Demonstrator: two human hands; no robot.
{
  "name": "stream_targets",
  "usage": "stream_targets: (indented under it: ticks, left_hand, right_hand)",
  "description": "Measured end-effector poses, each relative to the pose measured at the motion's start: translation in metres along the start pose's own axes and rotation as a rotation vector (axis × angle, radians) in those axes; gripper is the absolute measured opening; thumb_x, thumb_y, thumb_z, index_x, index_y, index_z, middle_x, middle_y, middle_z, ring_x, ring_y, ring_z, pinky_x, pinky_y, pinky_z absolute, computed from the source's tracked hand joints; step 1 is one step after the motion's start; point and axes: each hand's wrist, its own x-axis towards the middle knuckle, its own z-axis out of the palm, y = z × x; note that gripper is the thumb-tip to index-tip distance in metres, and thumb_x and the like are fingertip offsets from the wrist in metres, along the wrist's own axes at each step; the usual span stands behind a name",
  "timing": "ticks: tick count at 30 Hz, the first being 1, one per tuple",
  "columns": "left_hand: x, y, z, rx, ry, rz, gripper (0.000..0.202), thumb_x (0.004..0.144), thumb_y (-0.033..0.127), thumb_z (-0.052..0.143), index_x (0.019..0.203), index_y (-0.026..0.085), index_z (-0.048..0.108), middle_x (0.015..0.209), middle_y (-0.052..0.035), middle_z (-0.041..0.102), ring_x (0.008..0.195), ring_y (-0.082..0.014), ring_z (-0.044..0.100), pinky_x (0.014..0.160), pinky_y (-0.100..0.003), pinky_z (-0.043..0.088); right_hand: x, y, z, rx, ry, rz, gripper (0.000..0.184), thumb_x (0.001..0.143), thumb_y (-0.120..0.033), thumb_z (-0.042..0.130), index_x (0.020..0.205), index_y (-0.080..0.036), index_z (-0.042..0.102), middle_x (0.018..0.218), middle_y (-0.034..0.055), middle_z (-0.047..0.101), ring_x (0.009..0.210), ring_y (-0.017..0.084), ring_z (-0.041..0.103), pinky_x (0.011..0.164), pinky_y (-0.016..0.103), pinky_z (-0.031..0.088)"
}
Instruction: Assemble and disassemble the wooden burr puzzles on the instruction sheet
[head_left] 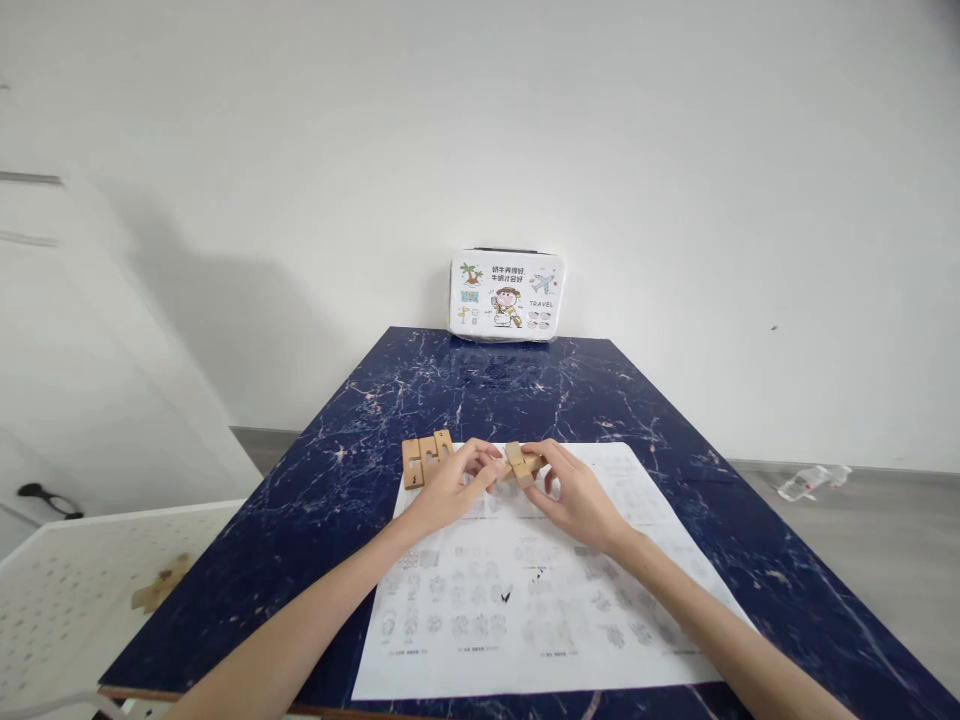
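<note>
Between both hands, just above the printed paper sheet (pixel 450 670), is a small cluster of crossed wooden puzzle pieces (pixel 517 460). My left hand (pixel 454 485) pinches its left end between thumb and fingers. From the right, my right hand (pixel 566 490) grips the other end, thumb below and fingers on top. Part of the cluster is hidden by the fingertips. Left of my left hand, several notched wooden pieces (pixel 421 462) lie side by side at the sheet's upper left corner; the nearest one carries a dark mark.
A white cartoon-printed case (pixel 506 296) stands at the far end of the blue marbled table (pixel 480 390), against the wall. At lower left is a white perforated surface (pixel 67 600) with brown wooden bits (pixel 161 583). Clear plastic packaging (pixel 812 482) lies on the floor at right.
</note>
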Motion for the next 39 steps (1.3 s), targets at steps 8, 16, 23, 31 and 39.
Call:
stream_targets:
  ticks: [8,16,23,31,39]
  left_hand:
    - [0.005,-0.01,0.0,0.073,-0.01,0.033,0.029,0.101,0.05,0.055,0.099,0.021,0.064,0.086,-0.0021,0.069,0.075,-0.0181,0.064,0.07,-0.031,0.049]
    - [0.006,-0.011,0.002,0.054,-0.008,0.02,0.031,0.105,0.049,0.048,0.098,0.022,0.061,0.081,-0.0017,0.066,0.074,-0.0181,0.063,0.071,-0.032,0.05]
    - [0.002,-0.008,0.003,0.013,-0.004,0.051,0.073,0.083,0.05,0.079,0.144,0.027,0.046,0.14,-0.0133,0.061,0.126,-0.0311,0.062,0.104,-0.048,0.051]
    - [0.002,-0.006,0.005,-0.015,0.042,0.015,0.065,0.079,0.044,0.085,0.134,0.028,0.054,0.13,-0.0087,0.068,0.118,-0.0283,0.067,0.104,-0.046,0.052]
    - [0.0,-0.003,0.006,0.128,0.033,0.058,0.063,0.074,0.046,0.089,0.126,0.026,0.059,0.127,-0.0083,0.068,0.117,-0.0303,0.065,0.101,-0.048,0.052]
  right_hand:
    - [-0.006,0.002,0.019,0.308,0.059,0.193,0.033,0.095,-0.035,0.063,0.125,-0.023,0.061,0.119,0.0119,0.072,0.092,0.025,0.073,0.082,0.042,0.062]
    - [-0.008,0.001,0.012,0.327,-0.005,0.268,0.031,0.102,-0.045,0.054,0.121,-0.022,0.062,0.11,0.0106,0.075,0.084,0.023,0.071,0.069,0.035,0.057]
    - [-0.01,0.002,0.012,0.424,0.014,0.275,0.027,0.101,-0.047,0.058,0.108,-0.021,0.058,0.092,0.008,0.075,0.081,0.022,0.072,0.072,0.035,0.055]
    - [-0.009,-0.004,0.011,0.434,-0.007,0.2,0.025,0.101,-0.043,0.06,0.117,-0.024,0.058,0.114,0.0092,0.072,0.095,0.022,0.071,0.085,0.038,0.058]
    - [-0.01,-0.006,0.006,0.207,0.059,0.118,0.023,0.102,-0.045,0.057,0.105,-0.024,0.064,0.095,0.0069,0.071,0.081,0.021,0.064,0.074,0.035,0.053]
